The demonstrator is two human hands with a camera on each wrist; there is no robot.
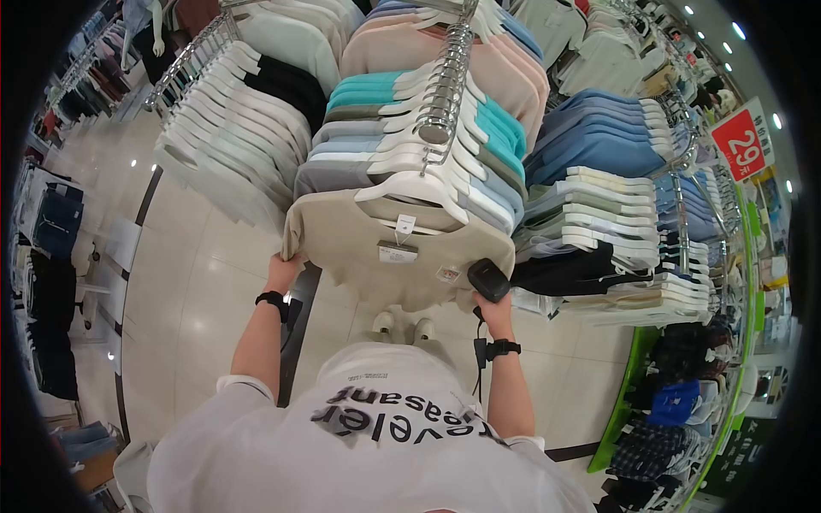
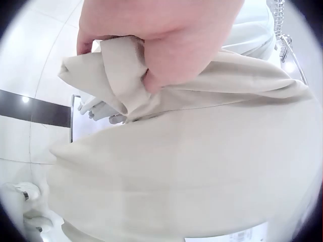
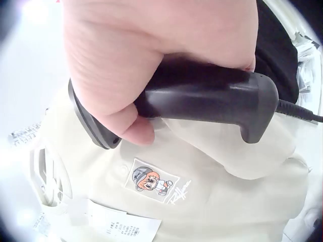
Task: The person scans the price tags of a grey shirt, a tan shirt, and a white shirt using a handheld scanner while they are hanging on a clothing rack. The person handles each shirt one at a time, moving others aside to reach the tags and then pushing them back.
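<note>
A beige T-shirt (image 1: 333, 244) hangs on a white hanger (image 1: 410, 186) at the front end of the rail, spread toward me. My left hand (image 1: 283, 272) pinches its sleeve; in the left wrist view the folded cuff (image 2: 122, 63) sits between thumb and fingers. My right hand (image 1: 494, 309) grips a black handheld barcode scanner (image 3: 202, 96), its cable trailing from the handle end. Over the shirt's other side, the scanner overlaps the cloth. Below it in the right wrist view are a cartoon patch (image 3: 151, 181) and a white paper tag (image 3: 123, 224).
Behind the shirt, a chrome rail (image 1: 445, 94) carries several more shirts on hangers. White shirts (image 1: 231, 137) hang at the left, blue shirts (image 1: 599, 128) at the right. A red price sign (image 1: 742, 141) stands at far right, above a green-edged shelf (image 1: 624, 402).
</note>
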